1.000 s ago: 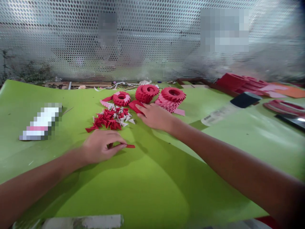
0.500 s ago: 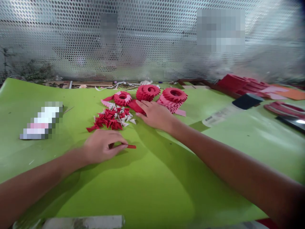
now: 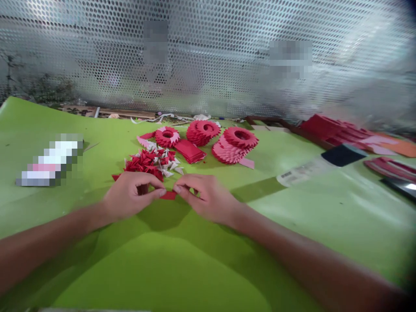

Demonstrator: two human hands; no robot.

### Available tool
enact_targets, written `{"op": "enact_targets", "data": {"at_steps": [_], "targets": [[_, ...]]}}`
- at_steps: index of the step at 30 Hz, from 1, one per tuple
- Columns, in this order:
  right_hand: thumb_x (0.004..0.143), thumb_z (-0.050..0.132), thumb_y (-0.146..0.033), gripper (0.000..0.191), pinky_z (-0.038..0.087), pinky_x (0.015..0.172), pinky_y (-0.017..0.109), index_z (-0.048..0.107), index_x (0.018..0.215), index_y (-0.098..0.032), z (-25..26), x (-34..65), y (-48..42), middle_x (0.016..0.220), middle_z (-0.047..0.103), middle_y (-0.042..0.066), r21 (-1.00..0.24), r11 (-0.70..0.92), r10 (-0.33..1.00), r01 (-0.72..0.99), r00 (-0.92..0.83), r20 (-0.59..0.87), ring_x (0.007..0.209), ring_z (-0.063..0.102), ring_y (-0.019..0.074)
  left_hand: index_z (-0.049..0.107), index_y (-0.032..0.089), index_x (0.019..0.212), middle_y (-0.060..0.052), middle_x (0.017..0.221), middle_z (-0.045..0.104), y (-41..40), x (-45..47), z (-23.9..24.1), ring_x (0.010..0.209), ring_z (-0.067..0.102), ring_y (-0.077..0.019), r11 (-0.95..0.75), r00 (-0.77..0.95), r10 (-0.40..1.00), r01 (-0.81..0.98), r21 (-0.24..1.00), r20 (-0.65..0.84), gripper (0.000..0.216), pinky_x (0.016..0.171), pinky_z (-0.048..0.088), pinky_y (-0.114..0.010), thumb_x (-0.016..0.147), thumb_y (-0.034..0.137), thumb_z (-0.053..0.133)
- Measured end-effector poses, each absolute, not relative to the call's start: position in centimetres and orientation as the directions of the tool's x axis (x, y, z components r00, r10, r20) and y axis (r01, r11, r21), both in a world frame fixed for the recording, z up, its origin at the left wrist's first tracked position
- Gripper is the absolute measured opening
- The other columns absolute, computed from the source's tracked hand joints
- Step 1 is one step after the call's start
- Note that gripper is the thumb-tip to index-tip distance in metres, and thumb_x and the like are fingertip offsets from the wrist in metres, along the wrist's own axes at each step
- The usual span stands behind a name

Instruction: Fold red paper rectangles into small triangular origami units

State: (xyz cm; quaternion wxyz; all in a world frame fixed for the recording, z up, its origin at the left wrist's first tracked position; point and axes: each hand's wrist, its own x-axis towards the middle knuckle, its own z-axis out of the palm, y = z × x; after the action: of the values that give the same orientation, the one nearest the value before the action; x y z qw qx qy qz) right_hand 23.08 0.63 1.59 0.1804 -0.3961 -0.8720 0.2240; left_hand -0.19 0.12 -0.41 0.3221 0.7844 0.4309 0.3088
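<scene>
My left hand (image 3: 130, 197) and my right hand (image 3: 204, 197) meet at the middle of a green mat (image 3: 195, 260). Both pinch one small red paper piece (image 3: 168, 195) between their fingertips, low over the mat. Just behind the hands lies a heap of folded red and white paper triangles (image 3: 150, 163). A flat stack of red paper slips (image 3: 189, 151) lies behind that, free of my hands. Three red and pink rings of interlocked paper pieces (image 3: 234, 143) stand further back.
A perforated metal screen (image 3: 208, 56) closes off the far side. A pixelated white and pink object (image 3: 48, 162) lies at the left. At the right are a clear bottle with a dark cap (image 3: 318, 164), red and pink paper sheets (image 3: 338, 125) and curved red strips (image 3: 390, 167).
My right hand left the stack of red slips and came back toward me to join my left hand on the red piece. The view tilted slightly down.
</scene>
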Motion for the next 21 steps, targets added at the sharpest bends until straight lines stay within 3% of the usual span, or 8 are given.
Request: {"op": "enact_targets", "data": {"at_steps": [3,7,14,21], "targets": [[0.102,0.05,-0.038,0.029,0.041,0.057,0.024,0.072,0.098,-0.018,1.0,23.3,0.5,0.085,0.073,0.004,-0.63,0.544,0.77,0.554,-0.628,0.113,0.067,0.062,0.0137,0.077,0.017,0.088,-0.003,0.069,0.073,-0.2,0.0,-0.1,0.046,0.052,-0.0108,-0.301,0.377,0.92,0.503,0.81,0.108,0.032,0.041,0.032,-0.02,0.089,0.046,0.064],[0.101,0.051,-0.034,0.028,0.038,0.055,0.023,0.07,0.09,-0.017,0.5,23.4,0.6,0.076,0.07,0.002,-0.664,0.524,0.79,0.534,-0.597,0.144,0.062,0.056,0.0117,0.076,0.017,0.087,-0.002,0.063,0.068,-0.2,0.3,0.2,0.046,0.051,-0.0109,-0.21,0.356,0.934,0.499,0.84,0.022,0.036,0.042,0.034,-0.02,0.088,0.051,0.064],[0.098,0.055,-0.033,0.024,0.034,0.052,0.023,0.069,0.088,-0.016,0.6,23.2,0.5,0.073,0.068,0.002,-0.716,0.477,0.801,0.509,-0.588,0.115,0.058,0.053,0.0107,0.075,0.016,0.087,-0.001,0.063,0.067,0.0,0.1,0.2,0.047,0.05,-0.0102,-0.22,0.379,0.925,0.495,0.84,0.019,0.034,0.042,0.035,-0.02,0.088,0.048,0.063],[0.099,0.055,-0.038,0.023,0.039,0.055,0.025,0.068,0.095,-0.019,0.3,23.1,0.8,0.08,0.069,0.002,-0.752,0.411,0.828,0.516,-0.556,0.071,0.064,0.057,0.0133,0.076,0.017,0.095,-0.002,0.065,0.069,0.1,0.1,0.1,0.046,0.053,-0.0112,-0.257,0.41,0.911,0.477,0.84,0.046,0.036,0.04,0.035,-0.019,0.092,0.048,0.059]]}}
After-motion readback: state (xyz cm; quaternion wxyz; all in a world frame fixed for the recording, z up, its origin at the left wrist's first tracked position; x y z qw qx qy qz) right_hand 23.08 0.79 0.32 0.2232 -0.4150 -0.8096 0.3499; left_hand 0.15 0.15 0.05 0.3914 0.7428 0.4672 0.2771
